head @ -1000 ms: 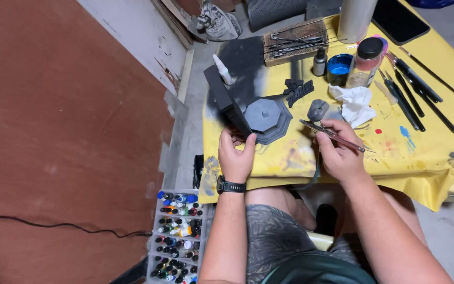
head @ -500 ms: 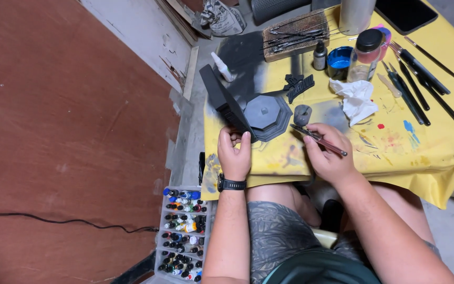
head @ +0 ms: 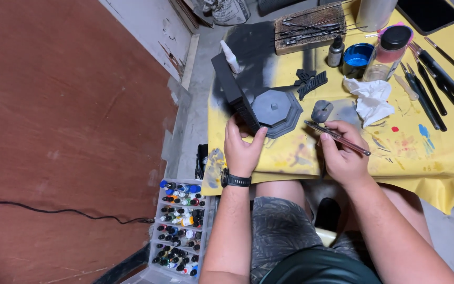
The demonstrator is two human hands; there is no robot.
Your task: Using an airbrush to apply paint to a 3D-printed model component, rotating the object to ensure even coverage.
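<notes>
My left hand (head: 243, 147), with a black watch on its wrist, grips the edge of a dark grey model (head: 261, 105) made of a flat slab and an octagonal base, resting on the yellow table cover (head: 437, 163). My right hand (head: 342, 155) holds an airbrush (head: 337, 137) with a grey cup on top, its tip pointing left towards the octagonal base, a short way from it.
Brushes (head: 437, 79), a blue paint pot (head: 357, 58), a jar with a black lid (head: 390, 50), crumpled tissue (head: 371, 100) and a tool block (head: 308, 26) lie on the table. A clear box of small paint bottles (head: 179, 231) stands on the floor at the left.
The view has shifted slightly. My right hand has brought the airbrush a little nearer to the octagonal base. My left hand keeps its hold on the model.
</notes>
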